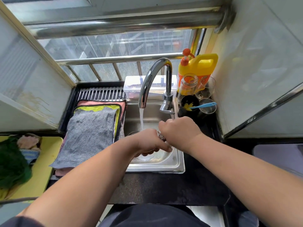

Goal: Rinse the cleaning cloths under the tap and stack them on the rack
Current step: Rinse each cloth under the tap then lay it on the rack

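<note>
We hold the small speckled grey cloth (161, 136) twisted between both hands above the stainless steel sink (179, 163), just beside the water stream (141, 118). The left hand (147, 142) and the right hand (178, 130) each have their fingers clenched round one end of it.

Hazards, as we judge them:
1. The stack on the slatted metal rack (100, 94), topped by the large grey cloth (91, 136), overhangs the rack's near edge. Another wet cloth laid off-centre could drag it onto the black table (164, 187).
2. The chrome gooseneck tap (147, 82) is running. Wringing close to the stream may splash the table.
3. The clear stemmed glass (207, 87) stands near the tap lever (166, 108). A careless reach for the lever could knock it.

Containers:
- Sink: running water; the drain is largely hidden by our hands.
- Flat yellow tray (47, 154), at left: a dark green cloth (13, 164), a pink cloth (27, 141) and a blue-striped cloth (31, 154), presumably awaiting rinsing.
- Yellow detergent jug with orange pump (201, 66): fill level unreadable.
- Clear lidded plastic box (131, 86): dark contents, not identifiable.
- Clear glass jar (188, 84): appears empty.
- Black cup (186, 104): a yellow item and a blue-handled brush (203, 106).
</note>
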